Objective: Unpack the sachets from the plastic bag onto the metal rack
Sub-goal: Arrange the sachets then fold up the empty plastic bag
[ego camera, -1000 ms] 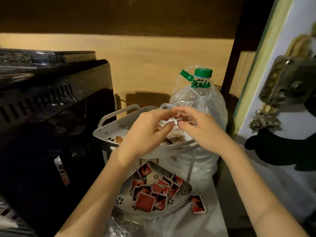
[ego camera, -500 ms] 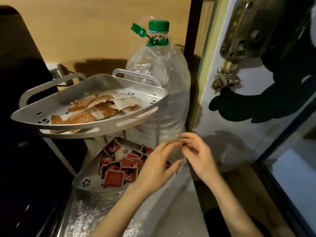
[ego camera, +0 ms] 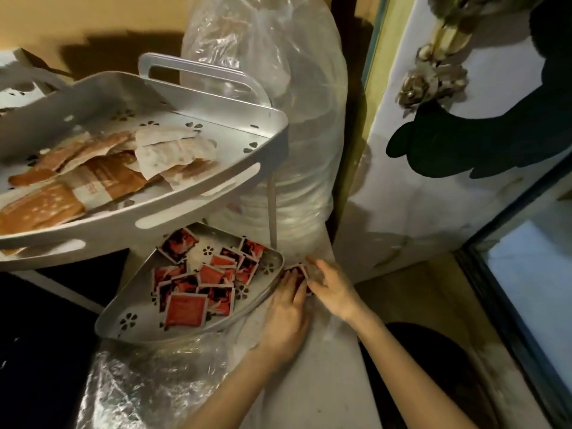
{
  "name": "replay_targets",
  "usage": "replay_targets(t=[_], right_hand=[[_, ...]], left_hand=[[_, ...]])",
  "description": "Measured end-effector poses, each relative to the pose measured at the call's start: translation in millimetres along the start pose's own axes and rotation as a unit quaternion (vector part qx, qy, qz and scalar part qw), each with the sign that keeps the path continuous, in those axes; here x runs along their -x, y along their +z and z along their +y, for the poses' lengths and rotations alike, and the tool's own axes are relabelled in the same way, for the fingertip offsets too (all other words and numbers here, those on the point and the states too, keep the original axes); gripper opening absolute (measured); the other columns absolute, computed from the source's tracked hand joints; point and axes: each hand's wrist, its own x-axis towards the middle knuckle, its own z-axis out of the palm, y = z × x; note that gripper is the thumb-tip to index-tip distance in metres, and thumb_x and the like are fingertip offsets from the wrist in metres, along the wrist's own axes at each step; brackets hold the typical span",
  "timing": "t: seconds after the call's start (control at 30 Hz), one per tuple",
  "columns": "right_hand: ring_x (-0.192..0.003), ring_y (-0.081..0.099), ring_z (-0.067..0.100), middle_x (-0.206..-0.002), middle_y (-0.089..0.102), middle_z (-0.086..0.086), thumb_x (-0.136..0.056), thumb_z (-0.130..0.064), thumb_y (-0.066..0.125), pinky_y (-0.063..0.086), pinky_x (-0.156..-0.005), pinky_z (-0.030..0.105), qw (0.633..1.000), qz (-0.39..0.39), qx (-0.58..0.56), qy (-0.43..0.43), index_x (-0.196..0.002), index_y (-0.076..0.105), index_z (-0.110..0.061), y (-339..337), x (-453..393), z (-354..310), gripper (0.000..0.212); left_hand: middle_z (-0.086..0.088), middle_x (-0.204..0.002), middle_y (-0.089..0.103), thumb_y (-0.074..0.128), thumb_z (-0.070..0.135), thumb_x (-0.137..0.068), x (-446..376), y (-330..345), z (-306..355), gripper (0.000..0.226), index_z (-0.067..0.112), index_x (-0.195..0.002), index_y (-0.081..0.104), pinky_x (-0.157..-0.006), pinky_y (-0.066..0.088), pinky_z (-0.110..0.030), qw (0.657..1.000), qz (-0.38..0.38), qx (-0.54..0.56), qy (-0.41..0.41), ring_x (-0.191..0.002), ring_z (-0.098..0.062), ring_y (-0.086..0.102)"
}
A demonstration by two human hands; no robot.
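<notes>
Reaching beside the metal rack (ego camera: 272,122), left hand (ego camera: 286,317) lies flat, fingers straight, on a red-and-black sachet (ego camera: 297,271) just right of the lower tray (ego camera: 188,331); right hand (ego camera: 332,287) pinches its edge.

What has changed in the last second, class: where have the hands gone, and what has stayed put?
Both hands dropped from the upper tray to the loose red sachet beside the lower tray. The left hand lies on it; the right hand touches its edge. The sachets in both trays stayed put.
</notes>
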Motion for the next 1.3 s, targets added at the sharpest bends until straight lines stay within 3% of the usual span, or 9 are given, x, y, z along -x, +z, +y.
replay_targets(t=[0.27,0.37,0.5,0.6,0.7,0.9,1.03,1.2,1.3], right_hand=[[-0.129,0.036,0.026,-0.137,0.048,0.009,-0.087,-0.013,0.050,0.030,-0.109,0.035,0.991,-0.024,0.130,-0.023,-0.136,0.040,-0.015,7.6,-2.4,-1.1,0.050],[-0.128,0.039,0.027,-0.136,0.045,0.011,-0.086,-0.013,0.054,0.032,-0.108,0.037,0.995,-0.026,0.101,-0.002,-0.135,0.041,-0.012,7.2,1.4,-2.4,0.051],[-0.112,0.055,0.027,-0.123,0.053,0.013,-0.083,-0.010,0.062,0.044,-0.098,0.032,0.998,-0.017,0.009,0.063,-0.127,0.052,-0.008,5.2,9.9,-2.7,0.046],[-0.096,0.063,0.035,-0.102,0.066,0.022,-0.076,0.002,0.065,0.050,-0.090,0.042,0.992,0.000,-0.079,0.100,-0.108,0.063,0.003,3.3,15.7,-2.8,0.033],[-0.087,0.063,0.025,-0.091,0.064,0.012,-0.074,0.010,0.063,0.052,-0.080,0.030,0.970,0.008,-0.185,0.157,-0.115,0.060,0.004,3.2,22.2,-4.0,0.041],[-0.080,0.064,0.023,-0.102,0.061,0.019,-0.084,0.004,0.058,0.056,-0.068,0.025,0.903,0.005,-0.382,0.197,-0.113,0.057,0.003,-0.1,39.8,-29.9,0.029],[-0.080,0.065,0.018,-0.092,0.065,0.009,-0.086,-0.003,0.057,0.055,-0.065,0.019,0.946,-0.031,-0.293,0.137,-0.112,0.059,-0.003,5.0,46.3,-60.7,0.026],[-0.074,0.066,0.008,-0.081,0.067,-0.001,-0.085,-0.006,0.059,0.054,-0.064,0.014,0.957,-0.044,-0.287,0.021,-0.084,0.063,-0.019,17.4,42.9,-103.6,0.014],[-0.070,0.065,0.010,-0.078,0.066,0.002,-0.084,-0.003,0.060,0.053,-0.063,0.013,0.955,-0.028,-0.293,-0.032,-0.083,0.065,-0.009,37.8,27.6,-124.0,0.008]], left_hand=[[-0.019,-0.140,0.044,0.038,0.036,-0.085,-1.3,7.2,-9.4,0.058,0.003,-0.133,0.044,-0.111,0.018,-0.037,0.997,0.008,0.068,-0.034,-0.133,-0.031,0.036],[-0.018,-0.134,0.049,0.046,0.035,-0.084,-0.4,6.6,-12.2,0.054,0.004,-0.128,0.049,-0.109,0.034,-0.037,0.993,0.013,0.111,-0.040,-0.128,-0.030,0.042],[-0.015,-0.127,0.055,0.057,0.020,-0.083,2.4,4.7,-9.9,0.042,0.004,-0.122,0.053,-0.102,0.040,-0.033,0.990,0.024,0.140,-0.023,-0.118,-0.027,0.051],[-0.013,-0.128,0.055,0.053,0.016,-0.083,6.0,0.1,-4.7,0.040,0.005,-0.121,0.055,-0.103,0.036,-0.026,0.988,0.022,0.154,-0.010,-0.118,-0.025,0.051],[-0.013,-0.129,0.055,0.052,0.013,-0.082,13.1,-7.6,-1.8,0.041,0.004,-0.121,0.056,-0.103,0.032,-0.019,0.986,0.020,0.165,-0.001,-0.118,-0.025,0.052],[-0.005,-0.118,0.065,0.049,0.009,-0.090,33.3,-32.2,1.7,0.037,0.013,-0.126,0.053,-0.088,0.036,-0.002,0.974,0.063,0.217,0.022,-0.101,-0.009,0.060],[-0.002,-0.115,0.066,0.050,0.009,-0.089,50.0,-55.0,-4.3,0.038,0.015,-0.126,0.053,-0.089,0.047,-0.020,0.965,0.111,0.236,0.009,-0.100,-0.007,0.062],[-0.002,-0.114,0.061,0.043,0.014,-0.091,60.4,-97.1,-25.2,0.034,0.005,-0.122,0.054,-0.089,0.040,-0.004,0.957,0.171,0.235,0.015,-0.104,0.003,0.052],[-0.007,-0.120,0.059,0.048,0.011,-0.088,57.6,-119.6,-51.4,0.033,0.005,-0.119,0.057,-0.100,0.039,-0.018,0.965,0.176,0.195,0.007,-0.113,-0.010,0.054]])
